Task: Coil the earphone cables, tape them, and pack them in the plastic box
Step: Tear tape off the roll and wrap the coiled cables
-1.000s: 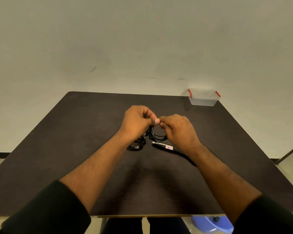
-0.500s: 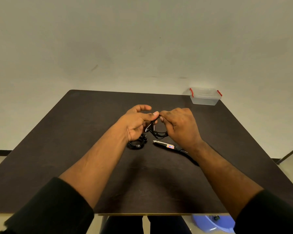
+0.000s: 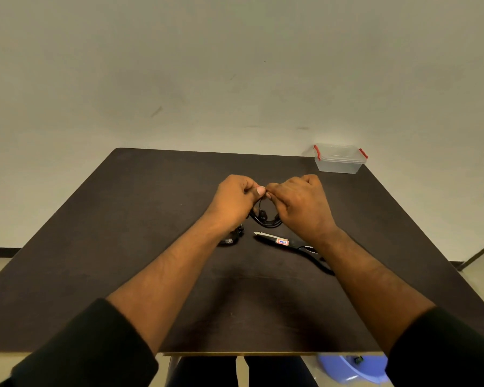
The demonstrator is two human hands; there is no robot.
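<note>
My left hand point(image 3: 236, 201) and my right hand point(image 3: 301, 203) meet above the table's middle, fingertips pinched together at the top of a black earphone cable coil point(image 3: 264, 219) that hangs in loops between them. A second black cable bundle point(image 3: 232, 237) lies on the table, partly hidden under my left wrist. The clear plastic box point(image 3: 339, 159) with red clips stands lidded at the far right corner, well beyond both hands. No tape is visible to me.
Black-handled scissors point(image 3: 284, 243) with a small sticker lie on the dark table point(image 3: 123, 247) just below my right hand, handles under my right forearm. A blue object point(image 3: 347, 368) sits on the floor past the near edge.
My left hand's fingers, spread half a second ago, have closed again on the cable. Both hands stay together at the same spot.
</note>
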